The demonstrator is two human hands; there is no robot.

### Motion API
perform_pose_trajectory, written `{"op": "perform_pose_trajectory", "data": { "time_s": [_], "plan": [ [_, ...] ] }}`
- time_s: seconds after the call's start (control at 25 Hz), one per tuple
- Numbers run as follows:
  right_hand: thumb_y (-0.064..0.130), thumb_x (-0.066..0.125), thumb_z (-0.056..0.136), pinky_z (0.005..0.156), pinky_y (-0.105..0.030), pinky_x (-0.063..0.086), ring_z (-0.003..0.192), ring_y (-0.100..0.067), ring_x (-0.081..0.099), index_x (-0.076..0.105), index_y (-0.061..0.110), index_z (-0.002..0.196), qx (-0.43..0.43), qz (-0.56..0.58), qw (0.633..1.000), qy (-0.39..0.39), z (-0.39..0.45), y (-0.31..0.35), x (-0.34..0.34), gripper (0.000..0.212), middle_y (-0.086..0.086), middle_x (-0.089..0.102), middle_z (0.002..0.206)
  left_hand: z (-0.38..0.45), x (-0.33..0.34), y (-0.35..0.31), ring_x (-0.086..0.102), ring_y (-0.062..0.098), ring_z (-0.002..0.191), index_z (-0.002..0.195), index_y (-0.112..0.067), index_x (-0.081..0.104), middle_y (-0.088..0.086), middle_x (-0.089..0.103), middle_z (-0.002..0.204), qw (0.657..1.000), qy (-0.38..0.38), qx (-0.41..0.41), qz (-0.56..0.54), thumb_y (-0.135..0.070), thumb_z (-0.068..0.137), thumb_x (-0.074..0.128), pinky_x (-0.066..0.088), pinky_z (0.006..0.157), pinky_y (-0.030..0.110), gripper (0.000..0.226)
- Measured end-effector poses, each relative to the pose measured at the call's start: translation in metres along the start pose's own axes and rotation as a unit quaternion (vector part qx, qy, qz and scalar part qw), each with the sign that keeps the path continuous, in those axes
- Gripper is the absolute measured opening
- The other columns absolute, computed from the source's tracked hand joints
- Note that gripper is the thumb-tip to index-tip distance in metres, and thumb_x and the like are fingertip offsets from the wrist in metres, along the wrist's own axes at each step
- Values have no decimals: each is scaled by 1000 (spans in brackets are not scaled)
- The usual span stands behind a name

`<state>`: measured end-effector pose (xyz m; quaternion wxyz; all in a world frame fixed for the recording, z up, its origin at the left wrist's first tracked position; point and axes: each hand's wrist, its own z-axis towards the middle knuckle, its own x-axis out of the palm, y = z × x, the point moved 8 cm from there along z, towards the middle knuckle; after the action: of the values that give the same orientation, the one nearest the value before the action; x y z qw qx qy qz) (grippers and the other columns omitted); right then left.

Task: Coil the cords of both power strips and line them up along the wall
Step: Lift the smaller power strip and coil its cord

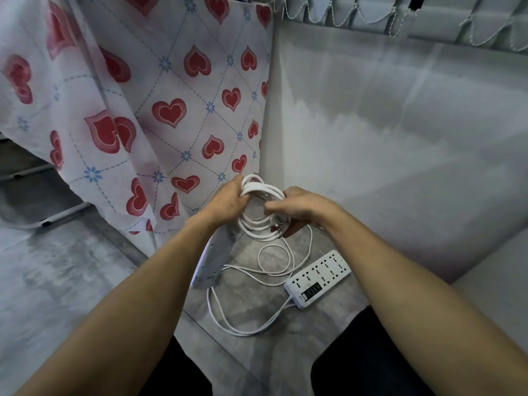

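While both our hands hold a half-made coil, we are mid-way through winding the first cord.

Our left hand (228, 200) grips the white coil (261, 212) at its ten o'clock edge, fingers curled round the loops; our right hand (297, 208) pinches the loops at three o'clock, near the plug (278, 228). Below, at six o'clock, loose cord (243, 318) trails across the floor (71, 281) to the white power strip (317, 278), near the wall (400, 138). We see only one strip. Next, we judge, the slack must be drawn up loop by loop without letting the held turns spring apart.
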<state>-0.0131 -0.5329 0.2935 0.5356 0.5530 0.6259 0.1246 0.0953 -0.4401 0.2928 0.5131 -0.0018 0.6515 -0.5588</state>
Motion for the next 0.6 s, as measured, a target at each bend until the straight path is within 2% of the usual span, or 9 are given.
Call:
{"op": "perform_pose_trajectory", "data": {
  "time_s": [0.08, 0.16, 0.28, 0.36, 0.44, 0.52, 0.6],
  "plan": [
    [17, 68, 82, 64, -45, 62, 68, -32, 71, 57, 3, 100, -14, -29, 999, -26, 0, 3, -1, 26, -15, 66, 81, 1, -2, 3, 53, 20, 71, 103, -14, 47, 7, 56, 86, 1000, -17, -9, 19, -22, 97, 52, 46, 68, 35, 11],
    [25, 75, 77, 58, -39, 61, 69, -29, 71, 46, 8, 107, -46, -118, 988, -88, -2, 13, -6, 44, -11, 64, 89, 0, -4, 3, 52, 20, 71, 104, -14, 48, 7, 56, 86, 999, -37, -21, 18, -20, 97, 53, 46, 69, 36, 11],
    [41, 84, 67, 63, -37, 48, 77, -24, 60, 39, 15, 112, -100, -274, 938, -188, -14, 30, -10, 69, -2, 57, 95, -1, -7, 11, 58, 27, 81, 113, -9, 52, 11, 59, 92, 997, -60, -55, -16, -17, 97, 51, 52, 77, 42, 19],
    [47, 83, 67, 68, -35, 40, 86, -25, 54, 45, 17, 106, -163, -334, 893, -255, -21, 46, -12, 63, -2, 54, 99, -1, -11, 18, 60, 28, 79, 112, -10, 57, 11, 62, 89, 990, -74, -86, -84, -18, 96, 50, 52, 75, 42, 20],
    [48, 80, 70, 68, -33, 40, 91, -24, 56, 51, 21, 93, -211, -348, 866, -289, -27, 56, -12, 46, -2, 58, 100, -4, -13, 19, 57, 22, 62, 98, -11, 62, 8, 60, 72, 974, -72, -111, -182, -17, 93, 51, 49, 60, 34, 13],
    [50, 77, 71, 69, -32, 40, 91, -25, 60, 57, 21, 93, -192, -349, 875, -274, -23, 52, -10, 42, -2, 64, 98, -8, -10, 17, 54, 15, 46, 82, -10, 62, 5, 57, 59, 950, -55, -144, -272, -16, 93, 53, 45, 48, 24, 15],
    [50, 75, 74, 69, -32, 42, 91, -27, 62, 63, 20, 101, -162, -354, 888, -245, -16, 42, -4, 42, -3, 67, 99, -13, -3, 13, 52, 15, 42, 77, -9, 60, 3, 52, 51, 916, -22, -171, -363, -17, 94, 55, 45, 46, 23, 19]
  ]
}}
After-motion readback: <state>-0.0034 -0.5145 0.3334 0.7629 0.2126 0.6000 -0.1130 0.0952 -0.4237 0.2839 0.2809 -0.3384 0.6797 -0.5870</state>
